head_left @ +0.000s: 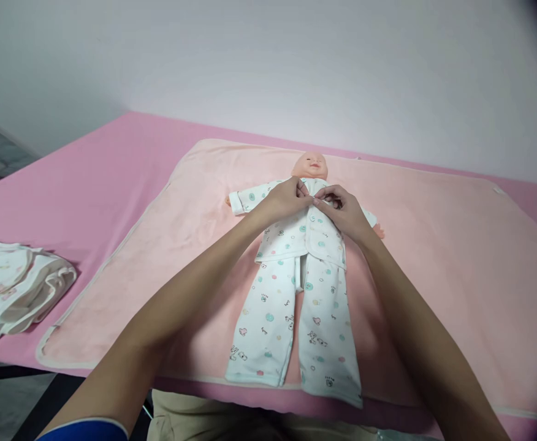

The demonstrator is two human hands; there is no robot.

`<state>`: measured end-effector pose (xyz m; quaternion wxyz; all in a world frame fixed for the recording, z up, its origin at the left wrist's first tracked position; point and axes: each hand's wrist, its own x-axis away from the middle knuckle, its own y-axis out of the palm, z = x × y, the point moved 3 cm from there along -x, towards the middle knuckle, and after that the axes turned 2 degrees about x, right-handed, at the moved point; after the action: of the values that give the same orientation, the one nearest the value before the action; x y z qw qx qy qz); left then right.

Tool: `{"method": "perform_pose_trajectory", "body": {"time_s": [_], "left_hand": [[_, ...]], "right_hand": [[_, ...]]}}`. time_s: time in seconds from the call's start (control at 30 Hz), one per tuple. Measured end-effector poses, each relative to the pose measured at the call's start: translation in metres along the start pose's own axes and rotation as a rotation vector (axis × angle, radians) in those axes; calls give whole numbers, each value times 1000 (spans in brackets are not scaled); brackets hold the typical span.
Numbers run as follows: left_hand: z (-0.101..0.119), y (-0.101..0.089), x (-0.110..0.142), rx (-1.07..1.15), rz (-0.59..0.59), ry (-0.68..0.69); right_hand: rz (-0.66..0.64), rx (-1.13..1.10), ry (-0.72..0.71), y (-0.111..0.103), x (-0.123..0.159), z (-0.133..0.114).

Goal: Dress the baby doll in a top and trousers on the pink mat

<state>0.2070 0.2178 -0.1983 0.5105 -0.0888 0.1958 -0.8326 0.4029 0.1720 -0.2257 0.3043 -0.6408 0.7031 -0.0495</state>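
A baby doll [312,164] lies on its back, head toward the wall, dressed in a white printed jacket [284,236] and matching trousers [268,318]. At the upper chest, my left hand [290,197] pinches the jacket's front edge. My right hand [342,210] pinches the same front opening from the other side, its fingertips meeting those of the left. Just below the fingers, a round button [312,218] shows on the jacket front. What sits between the fingertips is hidden. The doll's sleeves spread out to both sides, and the trouser legs lie straight toward me.
Beneath the doll is a light pink blanket [457,275] with a pale edge, spread over a pink-covered table [125,159]. Folded white printed clothes [15,288] rest at the table's left edge. A plain wall [296,67] stands behind.
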Motion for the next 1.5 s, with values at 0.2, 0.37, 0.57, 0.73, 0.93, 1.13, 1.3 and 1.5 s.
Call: {"method": "perform_pose_trajectory", "body": {"time_s": [0.2,0.37,0.57,0.73,0.93,1.13,1.3,1.5], "left_hand": [[-4,-1,-3,-31,-4,12],[-1,4,1,-118,96,31],[-2,-13,-20,-349,170,148],[-9,-18,-43,-399,127,275],[-12,-5,-41,-281,255,425],[-21,1,-54,-70,223,363],[-26,0,-56,7,202,331],[-20,-3,-51,49,91,297]], "right_hand": [[5,45,40,2,-2,-4],[37,113,21,5,-1,-10],[144,226,-12,-3,-25,-7],[7,212,19,-9,-51,3],[109,97,-6,-5,-54,12],[125,-28,36,1,-54,10],[42,-50,174,-6,-55,16],[-30,-113,258,-11,-57,22]]}}
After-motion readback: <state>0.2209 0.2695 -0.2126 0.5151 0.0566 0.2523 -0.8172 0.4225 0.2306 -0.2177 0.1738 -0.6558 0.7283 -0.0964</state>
